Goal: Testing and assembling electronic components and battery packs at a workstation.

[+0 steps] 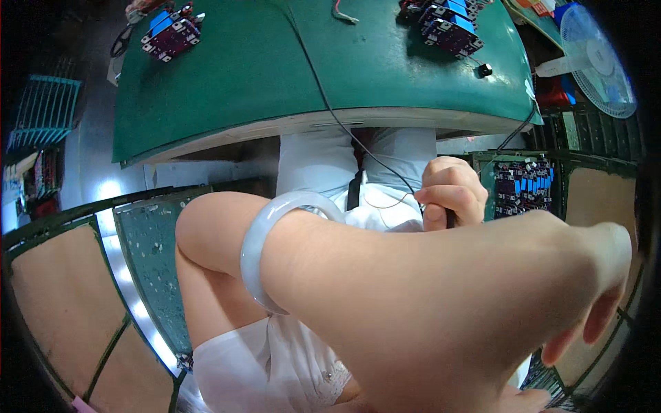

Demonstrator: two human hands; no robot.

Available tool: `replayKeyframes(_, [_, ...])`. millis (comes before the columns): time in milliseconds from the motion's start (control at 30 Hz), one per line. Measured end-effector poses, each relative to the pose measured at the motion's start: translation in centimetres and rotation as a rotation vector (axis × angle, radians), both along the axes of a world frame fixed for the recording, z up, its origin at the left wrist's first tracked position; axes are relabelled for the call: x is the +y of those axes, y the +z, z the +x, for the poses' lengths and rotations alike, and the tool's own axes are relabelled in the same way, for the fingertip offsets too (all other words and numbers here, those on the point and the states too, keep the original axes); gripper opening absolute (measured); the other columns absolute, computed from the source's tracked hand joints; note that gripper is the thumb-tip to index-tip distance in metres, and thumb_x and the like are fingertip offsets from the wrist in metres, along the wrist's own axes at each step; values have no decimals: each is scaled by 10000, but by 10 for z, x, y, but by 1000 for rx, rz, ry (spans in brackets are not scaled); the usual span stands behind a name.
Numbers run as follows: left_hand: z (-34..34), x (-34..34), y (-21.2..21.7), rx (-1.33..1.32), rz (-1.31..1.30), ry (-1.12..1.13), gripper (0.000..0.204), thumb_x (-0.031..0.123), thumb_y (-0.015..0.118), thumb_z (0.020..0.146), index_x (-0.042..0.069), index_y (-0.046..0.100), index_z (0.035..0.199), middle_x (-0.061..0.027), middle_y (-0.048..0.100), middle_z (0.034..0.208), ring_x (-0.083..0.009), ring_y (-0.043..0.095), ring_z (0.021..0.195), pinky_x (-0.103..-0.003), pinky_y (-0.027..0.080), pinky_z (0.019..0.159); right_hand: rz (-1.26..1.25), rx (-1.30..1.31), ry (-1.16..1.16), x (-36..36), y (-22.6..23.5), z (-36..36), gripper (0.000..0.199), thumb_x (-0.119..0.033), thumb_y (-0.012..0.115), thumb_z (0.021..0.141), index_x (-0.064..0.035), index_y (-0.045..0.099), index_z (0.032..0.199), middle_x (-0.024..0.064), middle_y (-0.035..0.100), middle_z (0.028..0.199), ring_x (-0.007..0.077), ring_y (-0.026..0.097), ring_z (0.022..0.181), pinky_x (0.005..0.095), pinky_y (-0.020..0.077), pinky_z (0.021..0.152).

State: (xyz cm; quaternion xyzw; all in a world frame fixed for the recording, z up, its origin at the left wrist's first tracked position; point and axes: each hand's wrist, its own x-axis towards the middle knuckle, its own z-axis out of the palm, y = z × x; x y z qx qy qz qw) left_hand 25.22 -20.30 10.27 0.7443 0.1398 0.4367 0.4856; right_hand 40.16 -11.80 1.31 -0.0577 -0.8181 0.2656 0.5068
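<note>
My left arm comes in from the left with a pale bangle on the forearm and crosses in front of the view. My left hand [595, 275] is at the right, close to the camera, its wrist bent and the fingers that show hanging loosely apart. Behind this forearm, my right hand [452, 193] is closed by my lap, its lower part hidden. A black cable [320, 86] runs from the far side of the table down to its fingers. Some dark part shows below the thumb; its kind is unclear. A thin pale wire [385, 205] hangs beside this hand.
The green table [234, 76] bears dark circuit-board assemblies with blue parts at left [172, 34] and right [451, 31], and a small black knob-like part [485, 70]. A fan [597, 60] stands at right. More boards [523, 186] sit in a tray below. A teal rack [47, 110] is at left.
</note>
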Motion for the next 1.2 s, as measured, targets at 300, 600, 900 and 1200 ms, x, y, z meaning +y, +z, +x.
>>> replayKeyframes(300, [38,6,-4,121,126,-72,97,219,529,894,156,522,821,-95,546,795,-285,551,664,-534,319,948,-25,118,120,16,-16,7,34,-14,663,867,18,657,856,61,574,643,179,520,483,305,470,482])
replayKeyframes(600, [24,8,-6,222,112,-57,91,215,532,896,160,530,823,-91,548,794,-280,553,664,-532,327,933,-51,-47,76,12,-6,10,86,-75,637,935,8,647,919,83,581,697,223,544,563,378,470,586])
replayKeyframes(900, [9,8,-1,297,115,-46,86,211,534,897,164,538,825,-87,550,794,-275,556,663,-531,335,917,-55,49,281,26,-25,-9,184,-153,755,788,-1,671,850,68,544,657,229,545,521,351,432,507])
replayKeyframes(1200, [-5,14,3,387,91,-70,82,206,536,899,168,546,827,-83,551,794,-270,559,663,-529,343,902,-133,83,260,30,-28,-10,127,-6,716,695,-30,677,814,45,528,626,204,532,457,333,392,427])
